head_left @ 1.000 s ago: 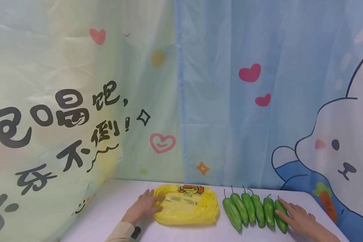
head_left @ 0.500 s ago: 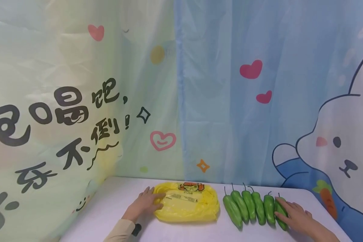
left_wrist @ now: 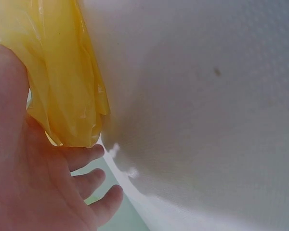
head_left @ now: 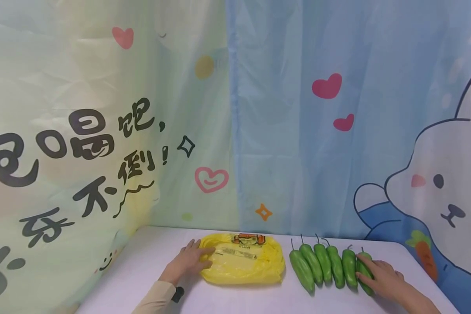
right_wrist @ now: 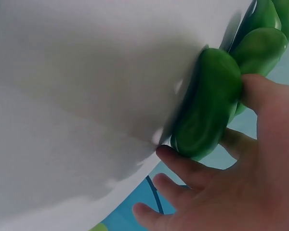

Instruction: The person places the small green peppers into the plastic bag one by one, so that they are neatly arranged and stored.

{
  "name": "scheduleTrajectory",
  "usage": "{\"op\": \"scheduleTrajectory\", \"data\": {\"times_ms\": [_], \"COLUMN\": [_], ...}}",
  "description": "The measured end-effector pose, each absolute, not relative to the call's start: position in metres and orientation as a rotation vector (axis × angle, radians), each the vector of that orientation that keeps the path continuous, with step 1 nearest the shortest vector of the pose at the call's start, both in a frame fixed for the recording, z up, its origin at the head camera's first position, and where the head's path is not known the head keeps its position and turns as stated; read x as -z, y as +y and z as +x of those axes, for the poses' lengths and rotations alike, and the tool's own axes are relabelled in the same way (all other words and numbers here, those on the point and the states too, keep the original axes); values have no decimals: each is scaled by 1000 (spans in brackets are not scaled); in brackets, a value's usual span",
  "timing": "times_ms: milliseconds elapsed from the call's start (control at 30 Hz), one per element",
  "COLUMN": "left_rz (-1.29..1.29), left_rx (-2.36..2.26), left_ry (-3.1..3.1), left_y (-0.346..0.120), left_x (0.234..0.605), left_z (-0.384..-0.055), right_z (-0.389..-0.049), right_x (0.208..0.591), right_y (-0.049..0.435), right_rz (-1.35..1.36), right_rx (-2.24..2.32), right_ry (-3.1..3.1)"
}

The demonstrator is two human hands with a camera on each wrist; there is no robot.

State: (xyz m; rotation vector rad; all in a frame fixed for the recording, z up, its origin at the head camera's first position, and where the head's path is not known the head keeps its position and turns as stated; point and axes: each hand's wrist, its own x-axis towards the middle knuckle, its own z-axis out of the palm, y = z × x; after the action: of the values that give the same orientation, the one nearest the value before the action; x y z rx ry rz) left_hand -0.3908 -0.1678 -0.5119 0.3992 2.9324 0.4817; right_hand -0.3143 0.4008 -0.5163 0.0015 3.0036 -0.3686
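A yellow plastic bag point(head_left: 255, 270), bundled flat with printing on top, lies on the white table. At its left end rests my left hand point(head_left: 186, 262), thumb and index finger over the edge; in the left wrist view the other fingers extend loosely beside the yellow plastic point(left_wrist: 67, 82). To the right lies a row of several long green peppers point(head_left: 301, 271), stems pointing away from me. My right hand point(head_left: 384, 279) touches the rightmost pepper point(head_left: 363, 264) with fingers fairly straight. Seen from the right wrist, thumb and index finger lie on either side of that pepper point(right_wrist: 209, 103).
Behind the white table point(head_left: 141, 257) hangs a printed curtain point(head_left: 267, 131), pale green at left and blue at right. The table's rounded back corner shows at right. A small dark object point(head_left: 178, 294) sits at the left wrist.
The head view has tilted down slightly, so everything sits a little higher in it. Both hands stay at the bag and the rightmost pepper.
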Motion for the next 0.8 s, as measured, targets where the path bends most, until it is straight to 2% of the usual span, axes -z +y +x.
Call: {"op": "scheduleTrajectory", "data": {"times_ms": [800], "left_rz": [386], "left_rx": [-498], "left_ry": [2925], "left_y": [-168], "left_x": [515], "left_z": [-392], "right_z": [-315], "right_x": [516], "right_y": [402], "right_rz": [-14], "right_rx": [387], "right_ry": [3079]}}
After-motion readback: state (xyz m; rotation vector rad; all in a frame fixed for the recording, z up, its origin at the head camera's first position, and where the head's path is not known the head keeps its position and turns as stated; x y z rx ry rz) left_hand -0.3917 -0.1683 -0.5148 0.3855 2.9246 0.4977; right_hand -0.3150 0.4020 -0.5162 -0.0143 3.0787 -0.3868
